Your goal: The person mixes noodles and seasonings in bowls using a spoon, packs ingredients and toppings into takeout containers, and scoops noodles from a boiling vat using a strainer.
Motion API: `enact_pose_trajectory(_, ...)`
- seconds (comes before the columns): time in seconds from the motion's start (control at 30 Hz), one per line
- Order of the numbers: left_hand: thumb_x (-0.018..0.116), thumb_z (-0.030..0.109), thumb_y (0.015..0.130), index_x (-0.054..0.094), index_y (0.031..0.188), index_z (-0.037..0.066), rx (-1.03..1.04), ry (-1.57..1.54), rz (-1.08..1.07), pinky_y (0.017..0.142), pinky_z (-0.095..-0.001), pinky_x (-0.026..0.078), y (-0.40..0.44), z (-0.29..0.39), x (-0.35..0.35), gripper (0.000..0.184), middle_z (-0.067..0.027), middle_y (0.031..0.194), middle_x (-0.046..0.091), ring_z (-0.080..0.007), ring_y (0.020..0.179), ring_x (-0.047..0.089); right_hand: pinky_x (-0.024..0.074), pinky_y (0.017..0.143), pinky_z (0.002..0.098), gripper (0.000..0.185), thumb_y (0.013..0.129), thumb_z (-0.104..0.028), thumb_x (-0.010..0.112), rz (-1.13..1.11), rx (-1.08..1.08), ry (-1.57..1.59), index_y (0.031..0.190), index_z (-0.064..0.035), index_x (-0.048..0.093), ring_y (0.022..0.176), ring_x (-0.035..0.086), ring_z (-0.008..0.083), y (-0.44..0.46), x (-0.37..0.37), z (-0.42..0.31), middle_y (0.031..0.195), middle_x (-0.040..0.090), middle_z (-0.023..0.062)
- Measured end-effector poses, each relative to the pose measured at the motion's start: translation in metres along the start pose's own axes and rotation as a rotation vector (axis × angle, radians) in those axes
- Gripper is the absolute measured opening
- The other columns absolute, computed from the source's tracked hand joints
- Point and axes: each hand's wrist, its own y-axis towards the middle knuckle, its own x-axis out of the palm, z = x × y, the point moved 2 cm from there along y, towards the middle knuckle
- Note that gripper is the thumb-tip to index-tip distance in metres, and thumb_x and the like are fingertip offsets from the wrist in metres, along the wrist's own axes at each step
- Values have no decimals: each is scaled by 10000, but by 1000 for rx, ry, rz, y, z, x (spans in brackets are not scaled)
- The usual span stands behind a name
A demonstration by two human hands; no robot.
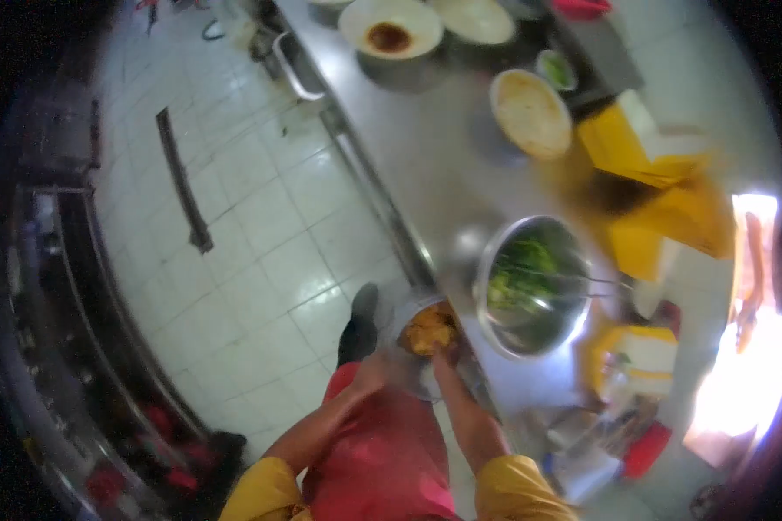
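A bowl [406,319] with orange-brown food [429,328] in it is at the table's near edge, in front of the red apron. My left hand [375,375] is at the bowl's near left side, blurred, its fingers not clear. My right hand [446,352] reaches to the food at the bowl's right side; its fingers are hidden or smeared. Right of the bowl, a large metal bowl [487,321] stands on the steel table [426,174], holding green leaves [526,269] and a metal utensil.
White bowls, one with brown sauce [388,36], and an oval bowl [531,115] stand farther up the table. Yellow boxes [660,200] lie along its right side. Containers and a red object [647,450] are at lower right. Tiled floor [261,217] lies left, with dark shelving [69,286] beyond.
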Motion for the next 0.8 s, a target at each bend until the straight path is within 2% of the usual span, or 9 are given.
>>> enact_pose_trajectory(0.17, 527, 230, 829, 551, 978, 8, -99, 60, -23, 684, -373, 482, 9, 58, -6, 269, -175, 858, 617, -269, 778, 619, 381, 898, 400, 411, 792, -150, 582, -76, -548, -440, 1170, -26, 476, 1037, 479, 338, -150, -73, -131, 1131, 510, 183)
enact_pose_trajectory(0.27, 584, 193, 827, 493, 983, -33, 61, -525, -185, 490, -300, 475, 77, -18, 66, 289, -126, 746, 595, -156, 602, 589, 444, 783, 394, 279, 771, -117, 592, 48, -581, -594, 1040, -51, 552, 893, 539, 310, -214, -162, -203, 951, 560, 136)
enact_pose_trajectory(0.33, 610, 205, 810, 540, 938, -17, 577, -7, -71, 478, -287, 444, 99, -14, 89, 266, -101, 665, 596, -124, 591, 572, 467, 657, 380, 195, 744, -94, 607, 114, -798, -689, 933, -56, 581, 754, 551, 271, -250, -217, -225, 782, 544, 98)
enact_pose_trajectory(0.4, 573, 275, 818, 607, 816, -10, 214, 150, -351, 547, -357, 462, 77, 56, 86, 287, -135, 748, 627, -182, 650, 606, 461, 584, 370, 182, 727, -72, 614, 393, -853, -703, 904, -52, 582, 696, 546, 257, -275, -301, -270, 734, 527, 92)
enact_pose_trajectory(0.47, 490, 356, 840, 521, 1185, 94, 654, 1031, -901, 924, -382, 384, 70, 64, 102, 434, -160, 1227, 489, -286, 1100, 491, 458, 575, 388, 171, 712, -56, 610, 721, -663, -936, 880, -46, 579, 673, 542, 277, -268, -379, -272, 718, 526, 102)
enact_pose_trajectory(0.5, 492, 394, 840, 542, 1178, 105, 382, 655, -1026, 951, -373, 356, 68, 46, 108, 448, -142, 1243, 489, -284, 1129, 472, 461, 587, 396, 149, 705, -53, 595, 807, -826, -652, 849, -46, 558, 693, 555, 290, -267, -422, -296, 747, 536, 116)
enact_pose_trajectory(0.53, 511, 427, 839, 556, 1162, 85, 278, 827, -1113, 942, -355, 355, 10, 149, 91, 472, -119, 1206, 528, -261, 1119, 481, 463, 592, 400, 144, 715, -69, 581, 822, -687, -722, 852, -43, 545, 713, 564, 297, -256, -460, -291, 774, 542, 125)
enact_pose_trajectory(0.67, 522, 374, 866, 597, 1067, 64, -99, 624, -1279, 819, -316, 436, -34, 189, 119, 378, -85, 953, 628, -188, 908, 569, 473, 614, 403, 161, 752, -132, 539, 880, -465, -798, 893, -58, 521, 772, 581, 315, -197, -563, -249, 856, 554, 138)
enact_pose_trajectory(0.8, 542, 332, 868, 600, 1027, 56, 296, 490, -1075, 606, -289, 468, -32, 296, 169, 325, -43, 802, 604, -135, 653, 555, 478, 656, 410, 203, 755, -221, 562, 750, -335, -890, 922, -107, 544, 816, 582, 314, -150, -589, -206, 894, 569, 121)
